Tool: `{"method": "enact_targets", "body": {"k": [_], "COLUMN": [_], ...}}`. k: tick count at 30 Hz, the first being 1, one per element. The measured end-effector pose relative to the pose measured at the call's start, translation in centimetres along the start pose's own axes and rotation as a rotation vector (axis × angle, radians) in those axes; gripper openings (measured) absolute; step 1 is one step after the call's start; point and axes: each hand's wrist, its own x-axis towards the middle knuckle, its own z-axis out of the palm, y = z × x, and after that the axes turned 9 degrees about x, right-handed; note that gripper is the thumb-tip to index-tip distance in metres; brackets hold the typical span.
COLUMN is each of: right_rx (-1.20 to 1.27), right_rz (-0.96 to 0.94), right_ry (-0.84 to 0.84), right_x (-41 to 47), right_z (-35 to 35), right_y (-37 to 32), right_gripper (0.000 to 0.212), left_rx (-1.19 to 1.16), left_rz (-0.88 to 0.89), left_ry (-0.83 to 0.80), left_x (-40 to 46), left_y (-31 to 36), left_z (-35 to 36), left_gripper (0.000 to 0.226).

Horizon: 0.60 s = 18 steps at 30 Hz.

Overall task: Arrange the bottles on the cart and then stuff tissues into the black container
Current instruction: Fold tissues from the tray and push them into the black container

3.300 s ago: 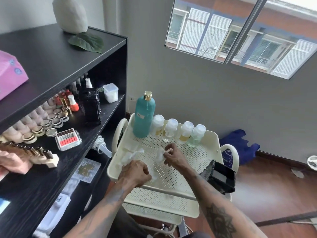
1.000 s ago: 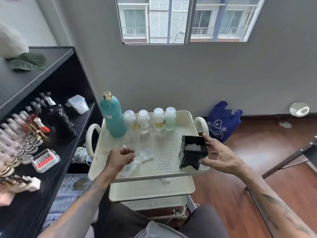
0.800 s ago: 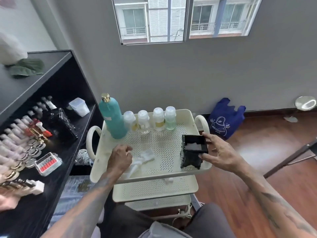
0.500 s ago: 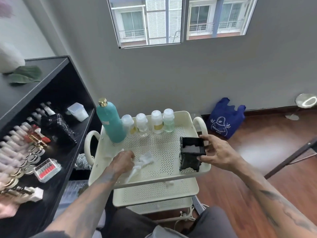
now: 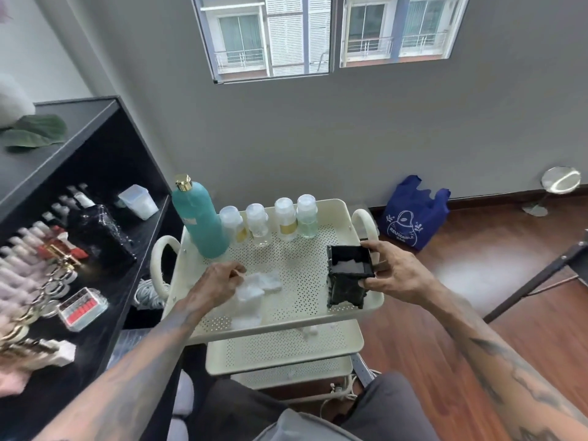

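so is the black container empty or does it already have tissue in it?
Not empty. The black container stands upright on the cart, steadied by the right hand, and white tissue shows inside its open top. How full it is: cannot tell.

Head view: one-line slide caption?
Left hand gathers tissues on cart tray; right hand steadies black container.

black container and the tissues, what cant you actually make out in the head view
- Black container: how full; only some white shows at its mouth, walls hide the rest.
- Left hand: whether it pinches the tissues; fingers cover the contact.
- Small bottles: labels too small.
- Shelf items: blurred.
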Motion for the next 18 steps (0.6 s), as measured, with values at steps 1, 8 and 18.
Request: {"method": "enact_targets", "body": {"k": [1,8,18], "right_rx": [0.005,0.029,0.063], "right_rz": [-0.001,0.013,0.041], "right_ry": [-0.005,-0.011,-0.015], "right_x": [0.1,0.3,0.0], "right_z": [0.2,0.7,0.6], "right_y": [-0.1,-0.8,-1.2], "right_gripper": [0.081,0.080,0.078], "left_rx": [-0.026,-0.025,0.095], "left_rz": [-0.021,-0.073,-0.044], "left_ry": [0.000,-0.024,0.006], "left_x": [-0.1,0.0,-0.8], "left_y": [-0.1,-0.7,-0.6], "left_z": [-0.4,-1.4,-1.5], "left_gripper": [0.025,0.050,0.025]}}
